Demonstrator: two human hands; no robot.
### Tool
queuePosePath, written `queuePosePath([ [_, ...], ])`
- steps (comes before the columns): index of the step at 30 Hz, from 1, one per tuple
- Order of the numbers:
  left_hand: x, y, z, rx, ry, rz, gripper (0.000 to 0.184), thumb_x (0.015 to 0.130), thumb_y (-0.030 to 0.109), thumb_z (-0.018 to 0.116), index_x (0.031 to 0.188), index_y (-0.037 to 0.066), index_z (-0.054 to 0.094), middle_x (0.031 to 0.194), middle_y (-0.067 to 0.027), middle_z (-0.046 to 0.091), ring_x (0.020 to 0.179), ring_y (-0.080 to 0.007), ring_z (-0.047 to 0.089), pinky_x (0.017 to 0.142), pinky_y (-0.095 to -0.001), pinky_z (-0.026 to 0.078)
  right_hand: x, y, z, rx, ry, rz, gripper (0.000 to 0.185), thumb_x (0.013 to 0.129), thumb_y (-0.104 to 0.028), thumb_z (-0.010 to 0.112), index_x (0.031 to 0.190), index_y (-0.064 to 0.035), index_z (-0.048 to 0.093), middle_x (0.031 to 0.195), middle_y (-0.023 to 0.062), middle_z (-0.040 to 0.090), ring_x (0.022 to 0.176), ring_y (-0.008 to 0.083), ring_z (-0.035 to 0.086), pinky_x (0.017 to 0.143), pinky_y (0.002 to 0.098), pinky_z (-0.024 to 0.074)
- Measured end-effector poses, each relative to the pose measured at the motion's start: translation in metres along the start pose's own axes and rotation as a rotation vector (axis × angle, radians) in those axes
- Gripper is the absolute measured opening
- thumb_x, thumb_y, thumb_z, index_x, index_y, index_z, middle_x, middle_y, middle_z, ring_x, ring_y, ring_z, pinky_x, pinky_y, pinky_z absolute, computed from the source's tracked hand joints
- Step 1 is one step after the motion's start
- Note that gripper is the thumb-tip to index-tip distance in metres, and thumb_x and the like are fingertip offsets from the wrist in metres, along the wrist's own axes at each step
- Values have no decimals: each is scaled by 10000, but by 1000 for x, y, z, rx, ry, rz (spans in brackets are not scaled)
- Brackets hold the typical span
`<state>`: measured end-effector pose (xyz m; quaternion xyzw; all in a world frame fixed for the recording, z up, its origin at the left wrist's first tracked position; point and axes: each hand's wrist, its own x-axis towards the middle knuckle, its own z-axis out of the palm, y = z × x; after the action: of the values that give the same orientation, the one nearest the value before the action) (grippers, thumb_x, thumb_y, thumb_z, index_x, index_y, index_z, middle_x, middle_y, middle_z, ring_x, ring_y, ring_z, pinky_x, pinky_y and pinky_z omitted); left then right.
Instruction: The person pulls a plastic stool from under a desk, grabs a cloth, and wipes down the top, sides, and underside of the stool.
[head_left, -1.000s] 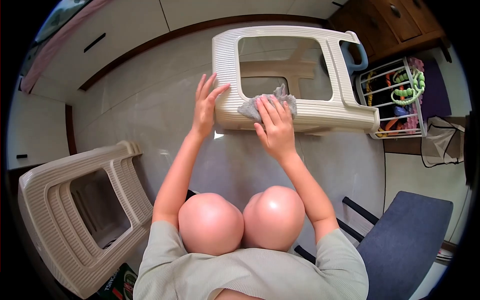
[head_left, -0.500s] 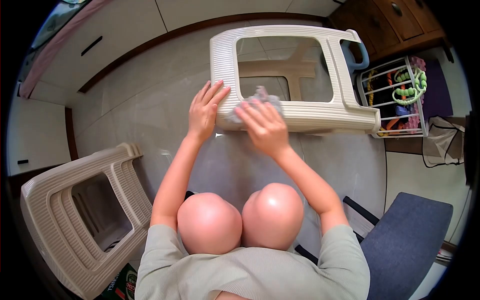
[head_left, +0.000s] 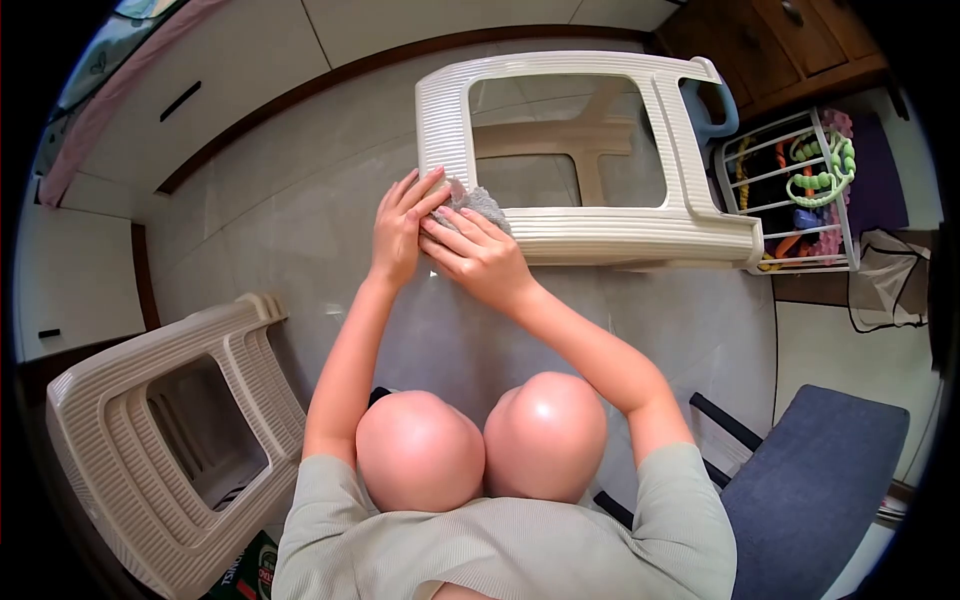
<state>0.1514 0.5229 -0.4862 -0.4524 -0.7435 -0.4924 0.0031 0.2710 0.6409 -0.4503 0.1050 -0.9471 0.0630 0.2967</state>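
Observation:
A cream ribbed plastic frame (head_left: 600, 230), shaped like a stool on its side, lies on the floor in front of me. My right hand (head_left: 480, 257) presses a grey cloth (head_left: 478, 205) onto its near left corner. Part of the cloth is hidden under the fingers. Resting at the same corner is my left hand (head_left: 402, 225), fingers stretched out, its fingertips on the ribbed side. The two hands touch or nearly touch there.
A similar ribbed plastic piece (head_left: 120, 420) stands at the lower left, beside a dark green box (head_left: 250, 572). At right are a white wire rack (head_left: 790, 220) with colourful items and a dark blue padded seat (head_left: 820, 480). Cabinets (head_left: 240, 90) line the back.
My right hand has slid left along the frame's near edge with the cloth, up to my left hand. My left hand has shifted only slightly.

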Motion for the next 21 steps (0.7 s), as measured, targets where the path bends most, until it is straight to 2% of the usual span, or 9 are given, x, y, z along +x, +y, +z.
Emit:
queuePosePath([
  [2,0,6,1,84,-7,-9,538,992,358,174,1237,212,630,1391,-3,508,1309,-318,406,1107,-484,259,-2,9,-10,64,-15,-24,255,758,-164,683,1011,-157,708,1125,-10,662,1076,197,618,960,355,481],
  [7,1,13,3,102,14,-21,587,994,403,136,1223,207,640,1381,-8,517,1300,-339,407,1105,-482,259,-21,25,-41,100,-36,28,311,718,-134,715,1025,-187,715,1113,-22,674,1079,186,624,950,364,494],
  [12,-2,18,12,210,56,-10,616,987,437,132,1214,183,646,1380,-16,517,1341,-348,346,1119,-486,226,-20,17,-22,9,29,2,328,717,-141,719,1040,-199,714,1138,-23,665,1088,184,617,947,361,490],
  [13,-1,19,12,204,62,-5,597,987,417,147,1210,176,646,1381,-16,516,1349,-343,333,1123,-489,218,-16,14,-18,39,34,17,260,756,-136,671,1012,-154,707,1153,-9,659,1099,179,614,955,351,480],
  [18,-1,24,16,168,77,-5,499,976,305,223,1204,162,644,1394,-20,502,1368,-334,308,1135,-504,190,-27,27,-39,14,26,55,273,779,-145,667,1049,-155,703,1142,-1,663,1084,205,618,943,361,479],
  [19,1,29,15,231,90,27,440,969,285,306,1181,91,639,1361,-86,526,1352,-355,333,1125,-463,230,-32,35,-48,-7,31,88,274,787,-146,665,1058,-156,702,1141,-1,664,1085,206,617,940,363,480],
  [21,8,37,18,350,66,72,412,905,294,446,1227,75,580,1351,-100,523,1346,-354,343,1128,-477,226,-46,52,-61,-68,48,106,282,805,-160,664,1085,-161,699,1133,-1,668,1079,199,616,929,365,474],
])
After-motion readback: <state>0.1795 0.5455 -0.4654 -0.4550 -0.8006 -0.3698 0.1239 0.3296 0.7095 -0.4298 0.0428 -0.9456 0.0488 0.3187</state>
